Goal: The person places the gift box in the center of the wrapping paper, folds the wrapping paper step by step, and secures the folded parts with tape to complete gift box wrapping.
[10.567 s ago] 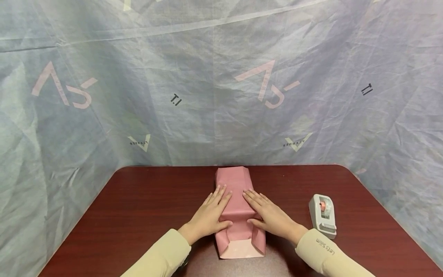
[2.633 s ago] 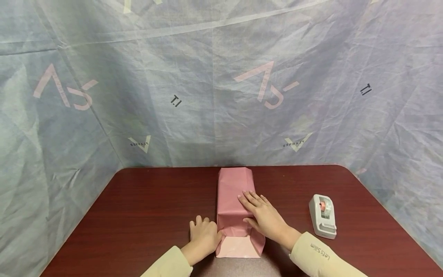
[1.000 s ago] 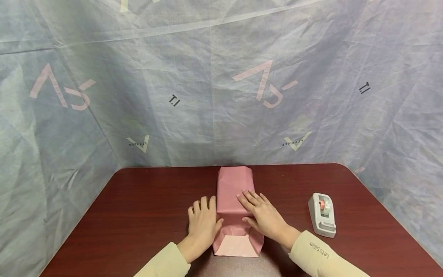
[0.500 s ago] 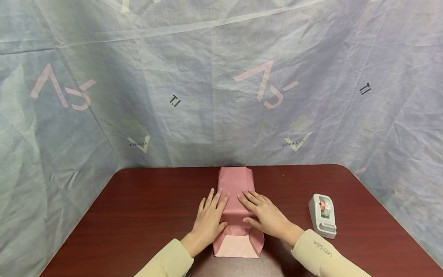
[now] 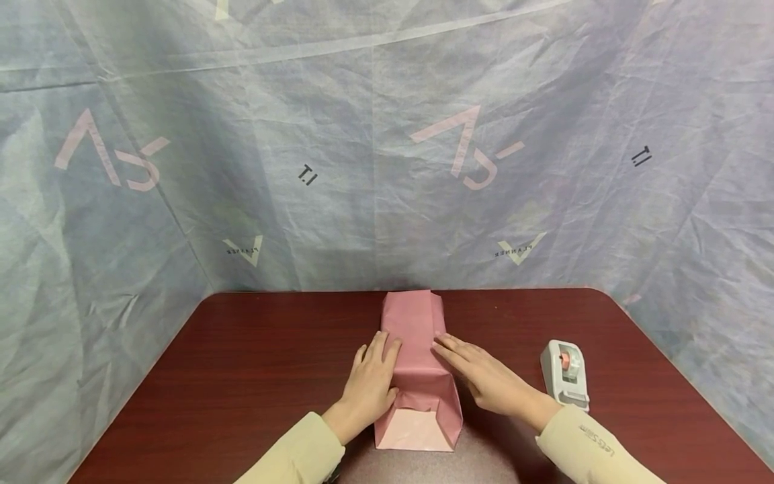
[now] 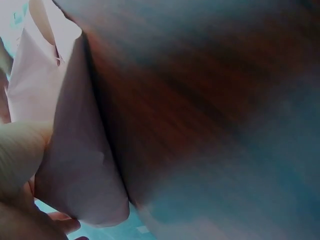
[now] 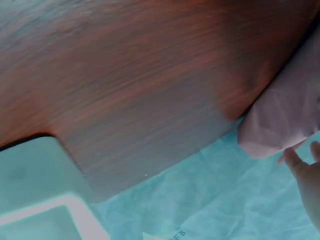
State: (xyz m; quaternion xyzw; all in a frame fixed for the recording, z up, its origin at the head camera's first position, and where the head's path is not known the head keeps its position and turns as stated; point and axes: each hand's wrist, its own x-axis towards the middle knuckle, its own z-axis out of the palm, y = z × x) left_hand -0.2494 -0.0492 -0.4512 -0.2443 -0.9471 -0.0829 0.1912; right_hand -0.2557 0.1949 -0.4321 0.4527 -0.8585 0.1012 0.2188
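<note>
A long package wrapped in pink paper (image 5: 414, 323) lies lengthwise on the table, its near end toward me. There the side paper is folded inward, and a pale-sided flap (image 5: 414, 430) spreads flat toward me. My left hand (image 5: 367, 386) rests along the package's left edge, fingers extended over the top and thumb by the near end. In the left wrist view, the left hand's thumb (image 6: 22, 147) lies against the paper. My right hand (image 5: 492, 378) is on the other side, its straight fingertips at the package's right edge and its palm off the paper.
A white tape dispenser (image 5: 565, 376) with an orange-cored roll stands to the right, beyond my right forearm. The dark red wooden table (image 5: 272, 356) ends at the back against a hanging grey printed cloth (image 5: 375, 202).
My left hand went down to the near left fold, then came back up onto the package's left edge. Just now my right hand slid rightward off the top, its thumb leaving the near end.
</note>
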